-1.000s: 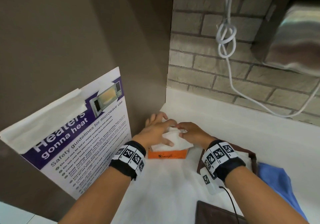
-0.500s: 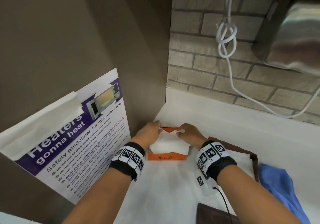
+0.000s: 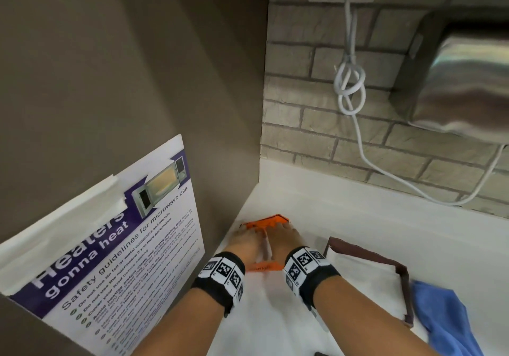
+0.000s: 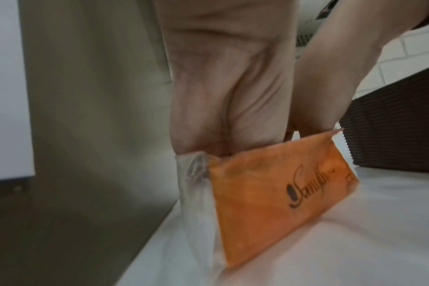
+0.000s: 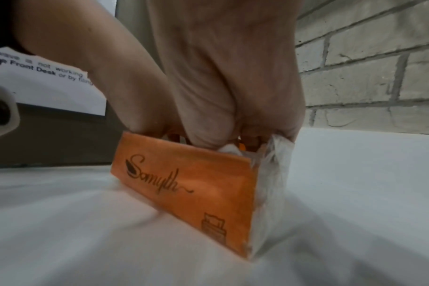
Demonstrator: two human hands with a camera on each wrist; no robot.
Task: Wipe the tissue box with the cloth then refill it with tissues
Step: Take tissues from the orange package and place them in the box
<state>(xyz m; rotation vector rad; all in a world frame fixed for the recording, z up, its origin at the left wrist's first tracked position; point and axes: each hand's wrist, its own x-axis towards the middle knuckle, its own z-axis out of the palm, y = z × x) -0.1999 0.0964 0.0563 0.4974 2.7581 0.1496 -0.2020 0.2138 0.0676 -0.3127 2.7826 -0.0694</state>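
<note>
An orange tissue box (image 3: pixel 265 221) with clear end walls stands on the white counter, close to the brown side wall. My left hand (image 3: pixel 247 241) and right hand (image 3: pixel 284 241) lie side by side on top of it, fingers stretched toward its far edge, pressing down. The wrist views show the box's front face (image 4: pixel 269 193) (image 5: pixel 184 183) with a script logo. A bit of white tissue (image 5: pixel 229 150) peeks out under my right hand (image 5: pixel 220 77). The fingertips are hidden inside the box. The blue cloth (image 3: pixel 446 317) lies apart at the right.
A brown tray (image 3: pixel 369 251) with white napkins sits just right of the box. A microwave safety poster (image 3: pixel 110 245) leans on the left wall. On the brick wall behind, a white cord (image 3: pixel 349 88) and a steel hand dryer (image 3: pixel 462 88) hang.
The white tissue stack that both hands held above the box has gone down into it. Both hands now lie flat over the top and cover it.
</note>
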